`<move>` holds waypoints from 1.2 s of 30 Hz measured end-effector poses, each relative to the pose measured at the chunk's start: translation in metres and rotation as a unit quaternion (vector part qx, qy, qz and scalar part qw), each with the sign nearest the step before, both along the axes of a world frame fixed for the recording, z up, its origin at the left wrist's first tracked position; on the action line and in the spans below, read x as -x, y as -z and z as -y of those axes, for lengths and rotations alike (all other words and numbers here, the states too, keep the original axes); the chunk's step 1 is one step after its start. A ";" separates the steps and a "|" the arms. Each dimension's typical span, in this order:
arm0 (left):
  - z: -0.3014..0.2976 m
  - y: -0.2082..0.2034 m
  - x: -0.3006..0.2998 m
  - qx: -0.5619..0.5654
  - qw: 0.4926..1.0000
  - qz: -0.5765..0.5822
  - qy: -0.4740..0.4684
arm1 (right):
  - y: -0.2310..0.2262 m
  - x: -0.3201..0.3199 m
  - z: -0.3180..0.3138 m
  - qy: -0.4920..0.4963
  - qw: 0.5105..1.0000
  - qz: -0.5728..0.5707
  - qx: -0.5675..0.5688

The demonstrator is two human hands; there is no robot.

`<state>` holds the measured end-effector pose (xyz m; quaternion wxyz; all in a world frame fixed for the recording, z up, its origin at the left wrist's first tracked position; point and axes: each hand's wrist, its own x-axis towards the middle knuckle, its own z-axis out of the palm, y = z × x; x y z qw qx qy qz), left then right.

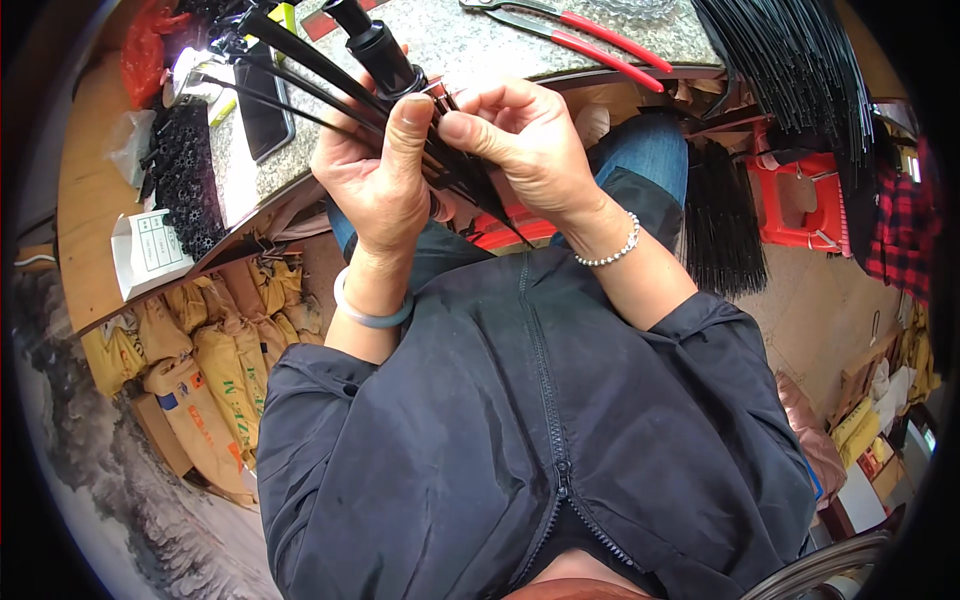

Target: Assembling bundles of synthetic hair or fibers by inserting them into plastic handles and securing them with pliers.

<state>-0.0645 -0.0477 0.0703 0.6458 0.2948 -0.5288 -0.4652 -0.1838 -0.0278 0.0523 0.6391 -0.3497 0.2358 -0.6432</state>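
Note:
What looks like a black umbrella frame (385, 62), with a stepped black cylinder and long thin ribs, is held above my lap at the table's edge. My left hand (385, 170) is closed round the ribs just below the cylinder, its thumb lying along them. From the other side, my right hand (525, 145) pinches at the same frame near the cylinder's lower end, thumb against fingers. Whatever small part sits between those fingertips is hidden. Some ribs (310, 60) stick out past my left hand to the upper left; others point down toward my lap.
On the speckled tabletop (440, 40) lie red-handled pliers (570, 35) and a phone (265, 115). Small black parts (180, 180) are heaped at the left, beside a white box (150, 255). Bundled black ribs (800, 70) hang over the right edge, near a red stool (800, 200). Yellow sacks (205, 400) stand below left.

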 end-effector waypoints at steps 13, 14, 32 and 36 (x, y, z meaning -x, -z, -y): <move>0.004 0.003 -0.003 -0.003 0.998 -0.017 0.055 | 0.002 0.000 0.004 -0.023 1.000 0.006 -0.013; 0.003 0.003 -0.001 -0.009 0.998 -0.040 0.048 | 0.004 -0.001 0.004 -0.024 1.000 0.006 -0.013; 0.001 0.005 -0.011 -0.053 0.991 -0.056 0.109 | 0.001 -0.003 0.002 -0.013 0.999 0.024 -0.042; -0.001 0.006 -0.005 -0.046 0.990 -0.092 0.093 | 0.005 -0.005 0.000 0.007 1.000 0.019 0.019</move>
